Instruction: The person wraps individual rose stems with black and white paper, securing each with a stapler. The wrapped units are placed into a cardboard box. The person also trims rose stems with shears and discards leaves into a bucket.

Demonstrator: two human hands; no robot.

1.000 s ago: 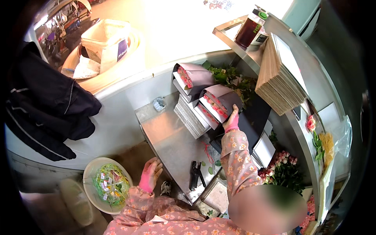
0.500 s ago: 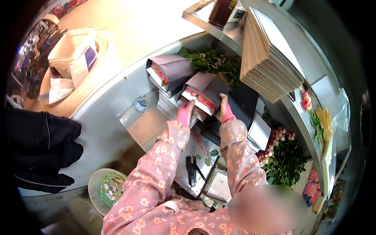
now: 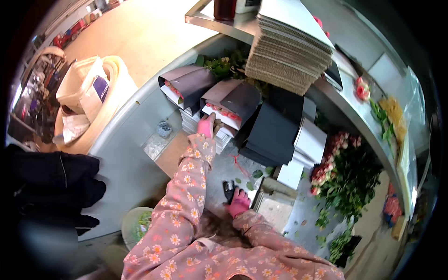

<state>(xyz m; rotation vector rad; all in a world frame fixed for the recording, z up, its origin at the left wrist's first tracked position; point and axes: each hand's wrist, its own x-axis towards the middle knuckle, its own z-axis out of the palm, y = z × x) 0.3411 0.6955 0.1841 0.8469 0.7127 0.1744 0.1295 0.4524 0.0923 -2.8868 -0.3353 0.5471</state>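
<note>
My left hand point(image 3: 207, 126), in a pink fingerless cuff, grips the near edge of a bouquet point(image 3: 238, 100) wrapped in dark grey paper. Pink-red rose heads line its opening above a white inner sheet. A second wrapped bouquet point(image 3: 189, 86) lies close by on the left, on a white stack. Lower down, my right hand point(image 3: 240, 201) is over a black plier-type stapler point(image 3: 228, 188) on the metal worktop, its fingers around the handle end. The hand hides most of the handles.
Black sheets point(image 3: 273, 130) and white sheets point(image 3: 310, 140) lie right of the bouquets. A cardboard stack point(image 3: 289, 51) sits on the overhead shelf point(image 3: 219, 25). Loose roses point(image 3: 333, 158) with leafy stems lie at right. A waste bin point(image 3: 133, 224) stands lower left.
My right hand has left the bouquet and come down to the stapler. My left hand stays on the bouquet, which now rests lower. The view has shifted right.
</note>
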